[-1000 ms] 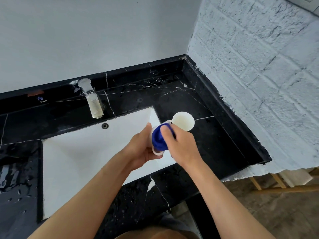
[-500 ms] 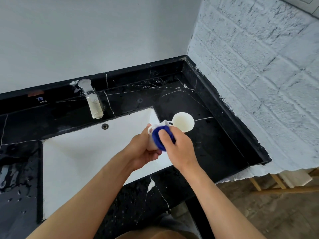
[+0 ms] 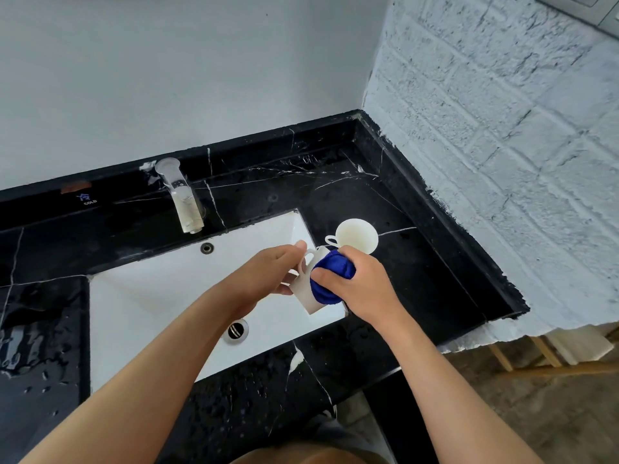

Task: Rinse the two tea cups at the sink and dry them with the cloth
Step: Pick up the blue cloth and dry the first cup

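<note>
My left hand (image 3: 268,276) grips a white tea cup (image 3: 305,293) over the right end of the white sink basin (image 3: 150,306), the cup tilted with its handle up. My right hand (image 3: 361,289) presses a bunched blue cloth (image 3: 330,277) against the cup's mouth side; the cloth hides the opening. A second white tea cup (image 3: 356,235) stands upright on the black marble counter (image 3: 418,279) just behind my right hand, its handle pointing left.
A chrome tap (image 3: 182,199) stands behind the basin, with an overflow hole (image 3: 206,248) and the drain (image 3: 237,330) below. Water drops lie on the counter at left. White wall behind, white brick wall at right. Wooden frame on the floor at lower right.
The cup has turned in my left hand and my right hand with the cloth has shifted slightly right and down around it. The drain now shows below my left forearm.
</note>
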